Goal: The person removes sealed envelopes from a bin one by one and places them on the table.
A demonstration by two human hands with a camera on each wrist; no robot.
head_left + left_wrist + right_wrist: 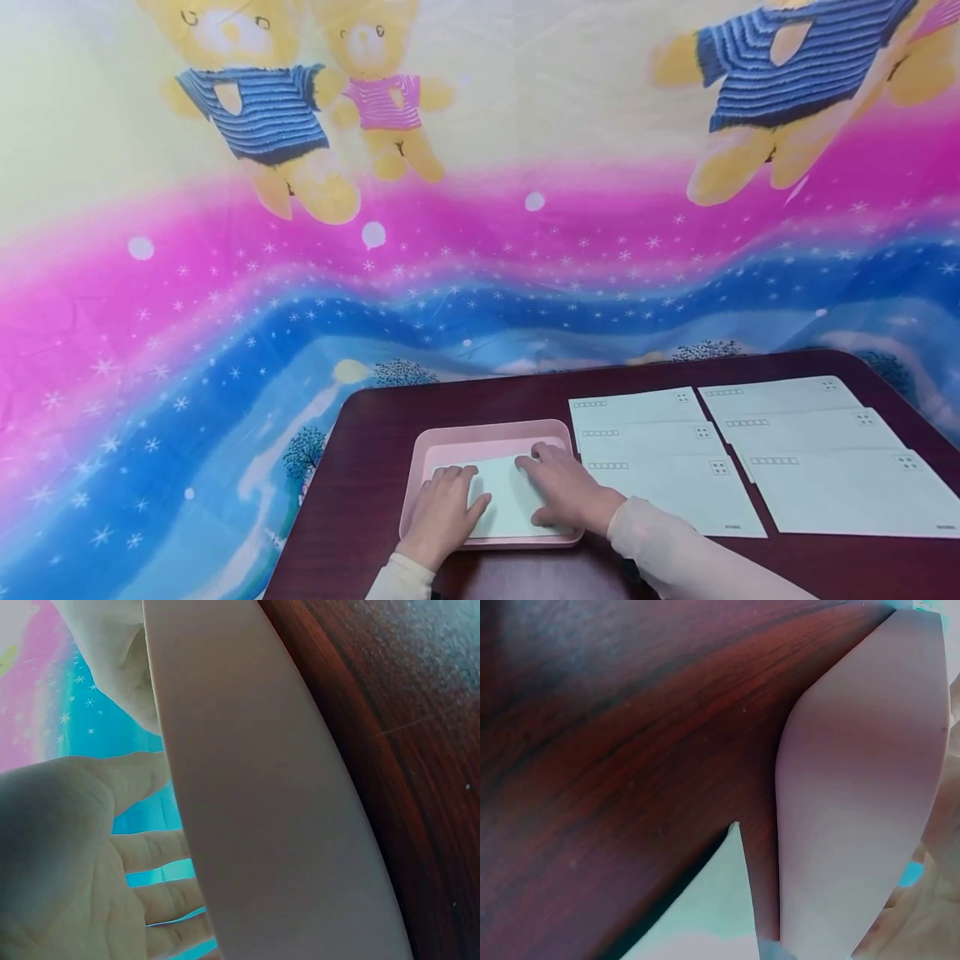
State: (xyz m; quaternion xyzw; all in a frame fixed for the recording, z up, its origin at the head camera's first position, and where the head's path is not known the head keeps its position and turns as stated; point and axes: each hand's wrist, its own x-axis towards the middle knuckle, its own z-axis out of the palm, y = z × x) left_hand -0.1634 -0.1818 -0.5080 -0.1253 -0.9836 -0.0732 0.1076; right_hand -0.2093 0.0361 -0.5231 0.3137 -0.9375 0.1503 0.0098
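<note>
A pale pink tray [491, 433] sits near the front of the table, with a pale sheet or stack of paper [501, 498] lying in it. Over the paper's left side is my left hand [444, 508], palm down with fingers extended and thumb apart. My right hand [566, 492] reaches over the tray's right wall, its fingers spread at the paper's right side. In the left wrist view, the tray wall [255, 787] hides the fingertips of the left hand [75, 847]. The tray wall [855, 772] also covers most of the right hand [922, 922] in the right wrist view.
Right of the tray, overlapping envelopes lie in two columns, one nearer [675, 500] and one farther right [855, 504], printed with small boxes. They rest on a dark reddish-brown table [360, 475]. A backdrop [480, 225] with printed bears hangs behind it.
</note>
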